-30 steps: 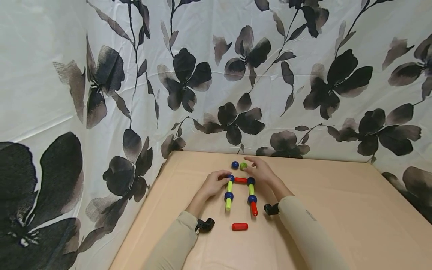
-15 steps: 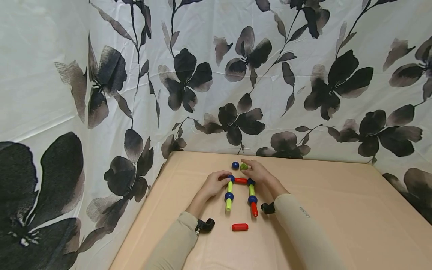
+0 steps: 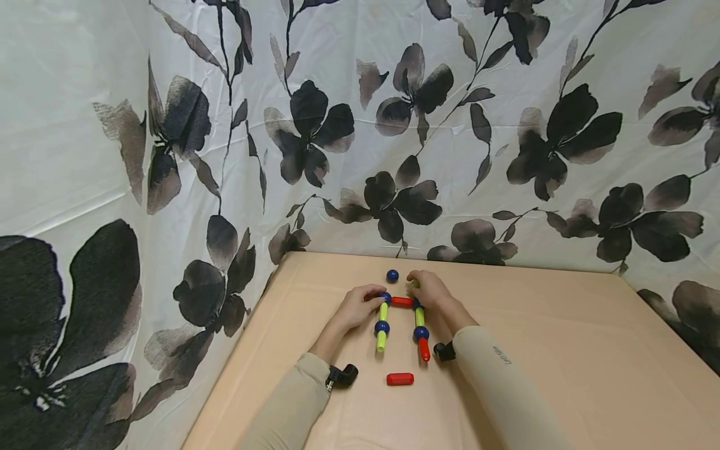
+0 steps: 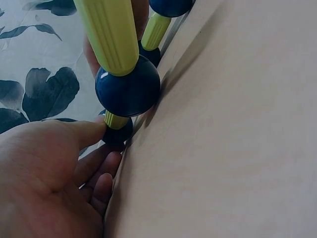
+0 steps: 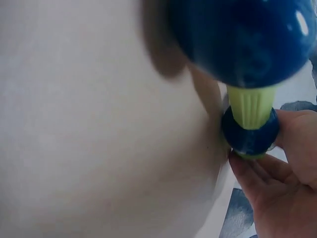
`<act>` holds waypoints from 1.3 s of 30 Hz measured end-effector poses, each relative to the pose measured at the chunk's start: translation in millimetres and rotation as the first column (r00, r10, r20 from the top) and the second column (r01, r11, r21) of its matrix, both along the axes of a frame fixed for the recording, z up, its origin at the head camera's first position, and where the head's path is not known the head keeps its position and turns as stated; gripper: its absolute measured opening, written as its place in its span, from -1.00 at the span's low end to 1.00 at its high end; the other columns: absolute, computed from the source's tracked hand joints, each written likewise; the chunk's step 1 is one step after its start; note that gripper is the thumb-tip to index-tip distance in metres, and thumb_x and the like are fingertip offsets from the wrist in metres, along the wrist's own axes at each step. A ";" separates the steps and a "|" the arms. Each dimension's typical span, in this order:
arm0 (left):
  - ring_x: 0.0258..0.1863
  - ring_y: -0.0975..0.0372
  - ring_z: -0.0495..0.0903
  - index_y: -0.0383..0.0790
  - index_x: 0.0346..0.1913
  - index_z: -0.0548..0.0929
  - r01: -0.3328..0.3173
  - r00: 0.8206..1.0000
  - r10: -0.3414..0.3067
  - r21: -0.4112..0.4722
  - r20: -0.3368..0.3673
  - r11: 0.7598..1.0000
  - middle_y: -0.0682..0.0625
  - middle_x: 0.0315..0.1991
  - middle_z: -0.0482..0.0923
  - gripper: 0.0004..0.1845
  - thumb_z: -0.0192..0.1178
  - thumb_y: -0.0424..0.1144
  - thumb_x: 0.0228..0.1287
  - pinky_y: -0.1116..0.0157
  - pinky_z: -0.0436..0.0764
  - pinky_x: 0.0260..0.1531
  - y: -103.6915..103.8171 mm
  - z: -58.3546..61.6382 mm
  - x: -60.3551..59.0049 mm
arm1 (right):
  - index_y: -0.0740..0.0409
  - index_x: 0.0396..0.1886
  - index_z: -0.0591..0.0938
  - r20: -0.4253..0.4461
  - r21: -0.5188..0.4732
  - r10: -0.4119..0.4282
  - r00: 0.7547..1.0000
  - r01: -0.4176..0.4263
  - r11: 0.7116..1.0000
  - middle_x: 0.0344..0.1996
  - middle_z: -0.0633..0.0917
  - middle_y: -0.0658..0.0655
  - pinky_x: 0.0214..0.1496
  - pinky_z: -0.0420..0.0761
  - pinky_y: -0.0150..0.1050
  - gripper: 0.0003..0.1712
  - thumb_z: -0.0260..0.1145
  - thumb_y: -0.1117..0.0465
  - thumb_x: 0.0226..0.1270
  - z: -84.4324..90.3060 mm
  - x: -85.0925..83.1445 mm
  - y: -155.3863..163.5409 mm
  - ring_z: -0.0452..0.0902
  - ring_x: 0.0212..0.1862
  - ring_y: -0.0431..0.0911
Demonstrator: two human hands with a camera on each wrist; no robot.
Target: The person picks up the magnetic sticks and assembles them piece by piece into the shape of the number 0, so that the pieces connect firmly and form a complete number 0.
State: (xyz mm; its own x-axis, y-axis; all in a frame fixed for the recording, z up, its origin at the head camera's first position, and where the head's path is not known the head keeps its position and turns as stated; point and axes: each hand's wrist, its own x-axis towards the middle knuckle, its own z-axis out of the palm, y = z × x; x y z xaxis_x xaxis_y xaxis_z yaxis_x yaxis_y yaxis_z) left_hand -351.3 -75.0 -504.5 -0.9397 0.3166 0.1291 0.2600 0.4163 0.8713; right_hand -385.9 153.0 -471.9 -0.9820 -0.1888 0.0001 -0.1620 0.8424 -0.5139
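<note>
Rod-and-ball frame (image 3: 400,322) on the tan table (image 3: 562,350), taken as the landmark. It is an open shape: a red crossbar (image 3: 401,301) at the far end joins two legs that run toward the person, each built of yellow-green rods and blue balls, the right leg ending in a red rod (image 3: 424,349).

Left hand (image 3: 357,306): rests at the frame's far-left corner, thumb and fingertips closed on the blue corner ball (image 4: 117,136); the left wrist view shows the thumb tip pressed against it. Its place matches the frame of a second ago.

Right hand (image 3: 430,289): lies over the frame's far-right corner, fingers curled down. A second ago it reached just beyond that corner toward a green ball, then plainly visible; now only a sliver of green (image 3: 415,284) shows under the fingers, and whether they pinch it cannot be told. In the right wrist view the fingertips (image 5: 257,173) lie against the corner's blue ball (image 5: 250,134).

A loose blue ball (image 3: 392,275) sits just beyond the crossbar, unmoved. A loose red rod (image 3: 400,379) lies near the open end, between the legs' lines, unmoved.
</note>
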 end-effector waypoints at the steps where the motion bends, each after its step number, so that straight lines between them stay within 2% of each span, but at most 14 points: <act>1: 0.20 0.09 0.61 -0.18 0.30 0.66 0.000 1.000 0.000 -0.002 -0.001 1.000 -0.04 0.18 0.70 -0.65 0.19 -0.21 0.57 0.03 0.55 0.32 0.2 -0.2 0.0 | 0.28 0.24 0.64 0.002 -0.007 -0.012 1.000 0.012 1.000 0.07 0.68 0.28 0.27 0.61 0.09 -0.59 0.37 0.21 0.48 -0.5 0.1 1.2 0.55 0.00 0.09; 5: 0.17 0.10 0.61 -0.19 0.29 0.66 0.004 1.000 -0.004 -0.002 -0.006 1.000 -0.04 0.17 0.70 -0.66 0.19 -0.22 0.56 0.04 0.57 0.29 0.2 -1.7 0.2 | 0.31 0.22 0.65 0.004 -0.068 -0.069 0.998 0.069 0.995 0.02 0.67 0.26 0.21 0.64 0.03 -0.56 0.40 0.16 0.47 -0.7 1.0 7.8 0.53 -0.02 0.09; 9: 0.16 0.11 0.61 -0.15 0.27 0.68 0.003 1.000 -0.003 -0.006 -0.009 1.000 -0.03 0.16 0.70 -0.67 0.20 -0.21 0.56 0.05 0.58 0.28 0.1 -2.3 1.0 | 0.25 0.19 0.67 -0.030 -0.143 -0.071 0.997 0.066 0.988 -0.05 0.66 0.20 0.13 0.67 -0.03 -0.60 0.38 0.12 0.49 1.0 3.9 14.9 0.52 -0.04 0.08; 13: 0.16 0.12 0.62 -0.11 0.27 0.68 -0.001 1.000 0.001 -0.007 0.000 1.000 -0.02 0.17 0.70 -0.68 0.19 -0.20 0.56 0.06 0.58 0.28 0.4 -1.6 1.4 | 0.23 0.24 0.67 -0.081 -0.177 -0.016 0.997 0.001 0.984 -0.03 0.68 0.18 0.13 0.67 -0.03 -0.55 0.40 0.10 0.49 4.8 11.5 21.7 0.53 -0.01 0.08; 17: 0.17 0.10 0.61 -0.16 0.30 0.66 0.003 1.000 -0.003 -0.006 0.001 1.000 -0.04 0.18 0.69 -0.65 0.19 -0.20 0.57 0.05 0.57 0.29 0.2 -1.0 0.8 | 0.23 0.28 0.64 -0.114 -0.213 0.046 0.992 -0.070 0.975 0.02 0.70 0.18 0.14 0.70 -0.03 -0.51 0.42 0.11 0.46 12.7 26.9 27.7 0.58 0.02 0.07; 22: 0.19 0.10 0.61 -0.16 0.31 0.65 0.008 1.000 -0.008 -0.009 -0.008 1.000 -0.03 0.19 0.69 -0.65 0.18 -0.21 0.57 0.05 0.56 0.31 -0.5 -2.2 -1.4 | 0.18 0.24 0.64 -0.125 -0.298 0.145 0.982 -0.177 0.938 0.03 0.71 0.14 0.20 0.69 0.00 -0.53 0.46 0.13 0.42 29.1 50.2 36.3 0.62 0.04 0.02; 27: 0.21 0.09 0.61 -0.17 0.31 0.65 0.014 1.000 -0.014 -0.008 -0.013 1.000 -0.04 0.19 0.70 -0.65 0.19 -0.22 0.57 0.05 0.55 0.33 -1.1 -3.6 -3.0 | 0.07 0.07 0.71 -0.099 -0.355 0.314 0.944 -0.328 0.875 -0.10 0.73 0.07 0.06 0.71 -0.19 -0.64 0.54 0.17 0.31 40.7 70.8 46.6 0.63 -0.08 0.00; 30: 0.20 0.09 0.61 -0.19 0.31 0.65 0.012 1.000 -0.012 -0.002 -0.011 1.000 -0.05 0.19 0.70 -0.64 0.20 -0.22 0.56 0.04 0.56 0.32 -1.3 -3.6 -3.4 | 0.10 0.08 0.71 -0.059 -0.369 0.403 0.913 -0.395 0.841 -0.15 0.72 0.09 -0.07 0.68 -0.31 -0.62 0.55 0.18 0.30 41.7 77.5 49.1 0.60 -0.14 0.02; 32: 0.21 0.09 0.61 -0.18 0.31 0.66 0.012 1.000 -0.012 -0.004 -0.014 1.000 -0.04 0.19 0.70 -0.64 0.20 -0.22 0.56 0.04 0.55 0.32 -1.1 -3.9 -3.5 | 0.15 0.11 0.70 -0.028 -0.378 0.441 0.897 -0.417 0.826 -0.14 0.72 0.12 -0.08 0.67 -0.33 -0.60 0.53 0.19 0.32 42.1 80.2 50.1 0.60 -0.15 0.01; 35: 0.22 0.08 0.61 -0.18 0.31 0.65 0.015 1.000 -0.015 -0.008 -0.016 1.000 -0.04 0.19 0.70 -0.64 0.20 -0.22 0.56 0.03 0.54 0.33 -0.4 -3.9 -3.3 | 0.20 0.14 0.69 0.026 -0.389 0.480 0.877 -0.433 0.813 -0.12 0.74 0.14 -0.03 0.69 -0.33 -0.58 0.51 0.20 0.34 43.2 82.9 51.5 0.63 -0.12 0.00; 39: 0.24 0.07 0.60 -0.18 0.32 0.65 0.016 1.000 -0.016 -0.010 -0.017 1.000 -0.04 0.21 0.69 -0.63 0.20 -0.21 0.56 0.03 0.53 0.34 0.5 -3.1 -3.1 | 0.11 0.07 0.76 0.106 -0.363 0.513 0.852 -0.447 0.818 -0.15 0.77 0.04 -0.03 0.68 -0.29 -0.62 0.56 0.13 0.28 47.3 86.7 52.4 0.65 -0.14 -0.03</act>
